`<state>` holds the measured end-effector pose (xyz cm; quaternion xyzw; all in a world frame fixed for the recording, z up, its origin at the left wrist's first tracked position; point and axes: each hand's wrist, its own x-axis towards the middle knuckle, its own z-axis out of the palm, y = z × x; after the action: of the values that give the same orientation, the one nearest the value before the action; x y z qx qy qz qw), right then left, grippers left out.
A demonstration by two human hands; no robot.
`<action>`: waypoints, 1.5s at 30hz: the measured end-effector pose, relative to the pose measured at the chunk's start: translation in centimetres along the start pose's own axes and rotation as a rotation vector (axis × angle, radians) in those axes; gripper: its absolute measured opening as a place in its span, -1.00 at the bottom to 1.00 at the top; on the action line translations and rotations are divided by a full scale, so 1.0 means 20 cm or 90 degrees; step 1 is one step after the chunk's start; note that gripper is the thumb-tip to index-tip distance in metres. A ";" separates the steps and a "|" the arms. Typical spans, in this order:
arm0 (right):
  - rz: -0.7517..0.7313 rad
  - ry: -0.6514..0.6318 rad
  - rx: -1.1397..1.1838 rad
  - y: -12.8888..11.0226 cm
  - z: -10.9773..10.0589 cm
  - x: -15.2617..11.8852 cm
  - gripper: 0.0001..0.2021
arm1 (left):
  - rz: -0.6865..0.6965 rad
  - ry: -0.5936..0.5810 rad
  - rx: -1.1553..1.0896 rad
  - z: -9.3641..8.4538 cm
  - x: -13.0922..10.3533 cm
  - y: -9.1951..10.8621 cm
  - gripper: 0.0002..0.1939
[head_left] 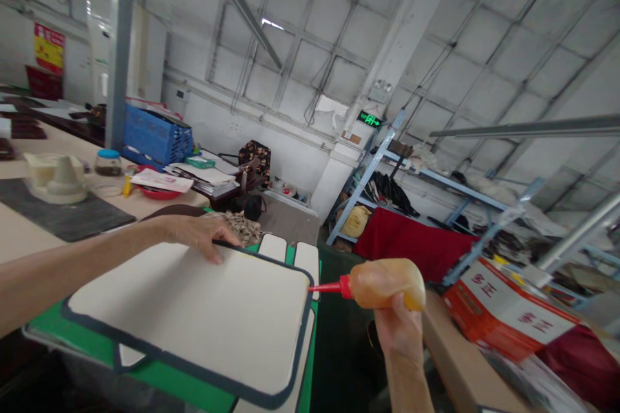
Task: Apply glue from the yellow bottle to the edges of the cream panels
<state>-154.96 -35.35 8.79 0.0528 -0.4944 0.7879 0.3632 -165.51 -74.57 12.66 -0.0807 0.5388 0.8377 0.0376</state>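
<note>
Head view: right hand point(400, 326) holds bottle point(382, 282); orange-white box point(506, 311) reads "多正".

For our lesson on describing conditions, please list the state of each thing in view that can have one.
Panel: lying pale side up
Squeeze bottle: nearly level, pointing at the panel's right edge
Right hand: closed around the squeeze bottle
Left hand: touching the panel's far edge
Jar: lidded
Exit sign: lit green
</note>
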 end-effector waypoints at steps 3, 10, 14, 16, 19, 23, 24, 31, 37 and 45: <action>-0.002 -0.021 -0.012 -0.01 -0.01 -0.01 -0.35 | -0.251 -0.128 0.043 0.02 -0.04 0.02 -0.72; 0.008 -0.020 0.014 -0.03 -0.01 -0.05 -0.36 | -0.338 -0.243 0.052 -0.01 -0.02 0.01 -0.84; 0.025 -0.045 0.011 -0.06 0.00 -0.07 -0.37 | -0.342 -0.230 0.041 -0.03 0.00 0.01 -0.84; 0.034 -0.058 0.006 -0.07 0.01 -0.09 -0.35 | -0.360 -0.237 0.042 -0.04 0.00 0.01 -0.88; 0.041 -0.069 0.004 -0.08 0.03 -0.10 -0.32 | -0.389 -0.185 -0.005 -0.03 -0.01 0.02 -0.84; 0.035 -0.077 0.008 -0.09 0.02 -0.11 -0.27 | -0.417 -0.155 -0.065 -0.02 -0.02 0.02 -0.74; 0.030 -0.083 0.010 -0.09 0.02 -0.11 -0.27 | -0.423 -0.174 -0.061 -0.02 -0.02 0.02 -0.74; 0.034 -0.123 0.012 -0.11 0.06 -0.15 -0.16 | -0.391 -0.238 0.008 -0.04 0.01 0.01 -0.89; 0.029 -0.098 0.008 -0.08 0.03 -0.17 -0.20 | -0.354 -0.093 -0.109 -0.05 0.02 0.01 -0.83; 0.036 -0.065 0.005 -0.01 -0.07 -0.17 -0.20 | -0.408 -0.213 -0.046 -0.08 0.03 -0.01 -0.62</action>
<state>-152.01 -35.90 6.78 0.0806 -0.5109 0.7958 0.3149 -165.95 -75.95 11.73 -0.1086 0.4425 0.8035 0.3832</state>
